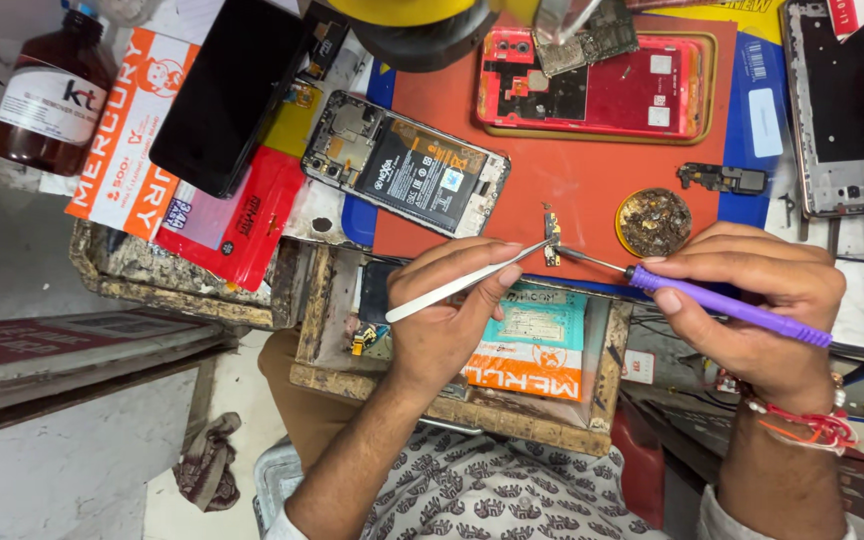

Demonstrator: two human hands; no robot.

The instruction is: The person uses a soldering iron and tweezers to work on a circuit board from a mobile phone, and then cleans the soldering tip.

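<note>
My left hand [447,320] grips metal tweezers [462,283] whose tips pinch a small gold-and-black circuit part [552,236] on the orange work mat [592,175]. A purple-handled soldering iron [722,305] sits in my right hand [757,310], its thin metal tip touching that same part from the right. Just beyond the part lies an opened phone with its battery showing [407,163]. A round tin of brass cleaning wool [654,222] sits right of the part, above my right hand.
A red phone shell [602,85] with a loose board lies at the mat's far edge. A black phone [227,95], a brown bottle [52,95], coloured packets and a grey phone frame [832,110] surround the mat. An open wooden drawer [532,350] sits below my hands.
</note>
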